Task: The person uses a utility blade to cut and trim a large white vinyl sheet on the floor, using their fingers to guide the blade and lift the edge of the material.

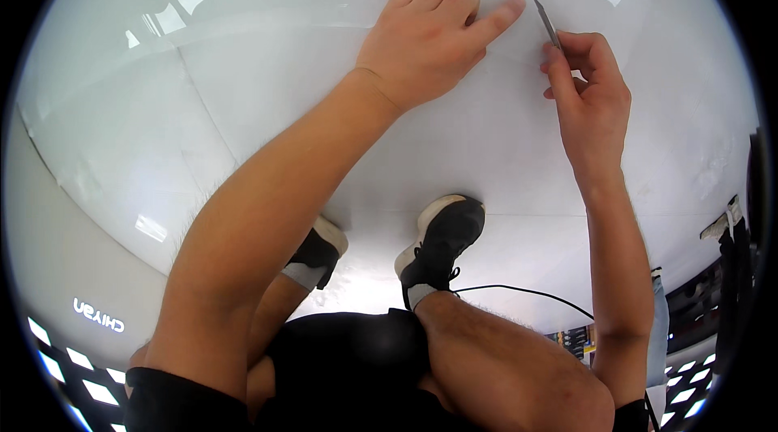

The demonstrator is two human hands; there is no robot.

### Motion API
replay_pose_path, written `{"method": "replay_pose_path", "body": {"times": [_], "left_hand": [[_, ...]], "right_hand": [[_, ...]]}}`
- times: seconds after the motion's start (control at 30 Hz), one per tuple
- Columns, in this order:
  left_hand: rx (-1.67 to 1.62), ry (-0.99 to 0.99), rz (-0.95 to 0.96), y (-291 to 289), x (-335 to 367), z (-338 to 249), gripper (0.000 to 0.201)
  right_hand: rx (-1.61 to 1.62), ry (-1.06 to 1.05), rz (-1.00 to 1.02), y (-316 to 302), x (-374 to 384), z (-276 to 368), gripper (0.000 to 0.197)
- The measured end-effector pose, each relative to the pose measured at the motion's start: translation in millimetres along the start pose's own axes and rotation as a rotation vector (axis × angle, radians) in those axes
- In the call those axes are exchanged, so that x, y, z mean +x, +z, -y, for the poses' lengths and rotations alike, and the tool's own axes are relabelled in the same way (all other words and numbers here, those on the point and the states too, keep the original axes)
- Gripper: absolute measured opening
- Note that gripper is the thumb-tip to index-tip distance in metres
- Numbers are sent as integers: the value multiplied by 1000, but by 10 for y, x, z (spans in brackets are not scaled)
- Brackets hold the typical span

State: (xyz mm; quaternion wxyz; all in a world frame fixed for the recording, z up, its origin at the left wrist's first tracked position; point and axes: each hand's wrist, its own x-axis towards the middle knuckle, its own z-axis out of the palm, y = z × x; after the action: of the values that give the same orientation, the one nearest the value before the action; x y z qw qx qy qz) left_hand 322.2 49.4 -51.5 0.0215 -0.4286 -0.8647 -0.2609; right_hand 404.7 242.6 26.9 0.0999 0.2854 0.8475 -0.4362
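One pale-soled black shoe (320,254) is peeking out beside the left forearm. Above it, the left hand (429,47) is reaching palm down over a glossy white surface (486,148), its fingers curling while one digit is stretching rightward; I cannot tell whether it is holding anything underneath. Lower down, a second shoe (454,229) is pointing upward, and a black cord (527,291) is curving away to its right. Small colourful items (574,340) are sitting near the right forearm, too small for telling what is containing them. Above, a slim grey metal tool (546,21) is tapering to a sharp tip near that stretching digit, well apart from the shoes. The right hand (590,83) is pinching its lower end between thumb and fingers.
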Motion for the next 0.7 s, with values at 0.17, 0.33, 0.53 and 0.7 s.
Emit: {"method": "replay_pose_path", "body": {"times": [0.17, 0.33, 0.53, 0.7], "left_hand": [[26, -8, 5, 14, 8, 14, 73], [23, 2, -7, 29, 21, 31, 72], [29, 5, 0, 27, 31, 26, 73], [32, 2, 10, 17, 34, 16, 74]], "right_hand": [[-22, -28, 13, 5, 64, 37, 10], [-32, -24, 44, -31, 98, 46, 9], [-109, -73, 75, -59, 141, 58, 11], [-42, 26, 70, -12, 107, 96, 12]]}}
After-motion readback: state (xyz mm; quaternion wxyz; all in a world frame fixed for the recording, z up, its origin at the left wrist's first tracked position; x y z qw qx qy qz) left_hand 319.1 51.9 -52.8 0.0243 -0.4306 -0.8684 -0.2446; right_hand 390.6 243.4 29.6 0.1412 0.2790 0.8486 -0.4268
